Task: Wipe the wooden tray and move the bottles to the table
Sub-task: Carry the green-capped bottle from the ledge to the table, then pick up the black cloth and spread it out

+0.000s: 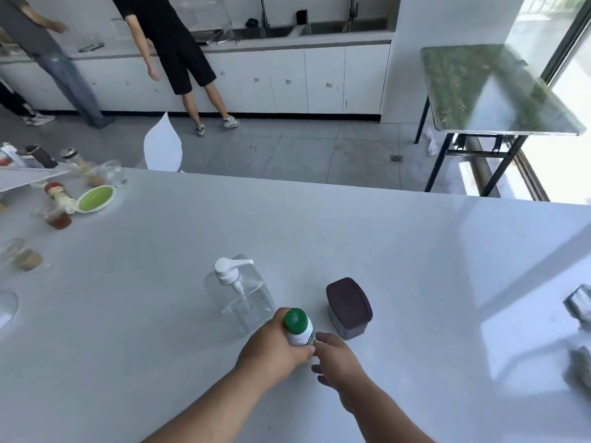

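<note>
A white bottle with a green cap [299,327] stands upright on the white table [319,225] near its front. My left hand [275,346] is wrapped around the bottle's body. My right hand [335,356] rests beside it, fingers loosely apart and touching the bottle's lower side. Just behind stands a clear pump bottle [238,292] with a white pump head. To the right of the green-capped bottle sits a container with a dark maroon lid [348,306]. No wooden tray shows in this view.
Jars, glasses and a green-lined bowl [95,198] crowd the table's left end. A white chair back [163,145] rises behind the far edge. A green-topped folding table [489,87] stands at right. Two people stand by the far counter [256,46]. Blurred metallic items [580,305] lie at the right edge.
</note>
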